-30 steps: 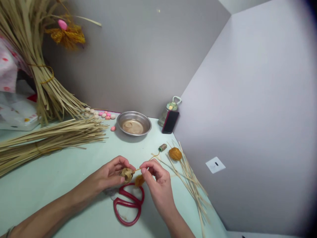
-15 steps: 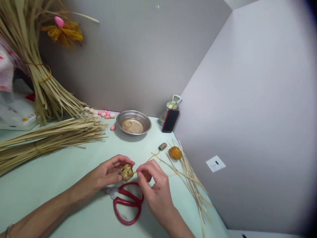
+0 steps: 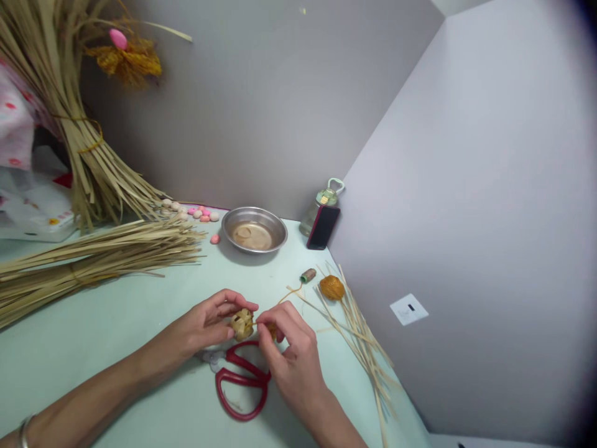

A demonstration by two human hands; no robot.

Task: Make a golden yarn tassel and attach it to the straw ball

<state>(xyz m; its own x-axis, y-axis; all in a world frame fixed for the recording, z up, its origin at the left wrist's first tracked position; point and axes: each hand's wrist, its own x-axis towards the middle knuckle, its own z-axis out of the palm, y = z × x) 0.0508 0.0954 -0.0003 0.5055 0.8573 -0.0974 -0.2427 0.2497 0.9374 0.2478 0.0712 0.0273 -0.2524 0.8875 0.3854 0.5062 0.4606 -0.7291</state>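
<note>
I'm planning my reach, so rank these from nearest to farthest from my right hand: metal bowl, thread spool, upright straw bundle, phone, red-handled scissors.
1. Red-handled scissors, just left of the right hand.
2. Thread spool, just beyond the hand.
3. Metal bowl and phone, both toward the back; too close to call.
4. Upright straw bundle, back left.

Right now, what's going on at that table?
A person's left hand holds a small woven ball by its side, while the right hand pinches an orange cord close beside it. Red-handled scissors lie on the table just below the hands. A small spool and a ball of orange material lie beyond the right hand, near loose straw strips. A metal bowl stands farther back.
</note>
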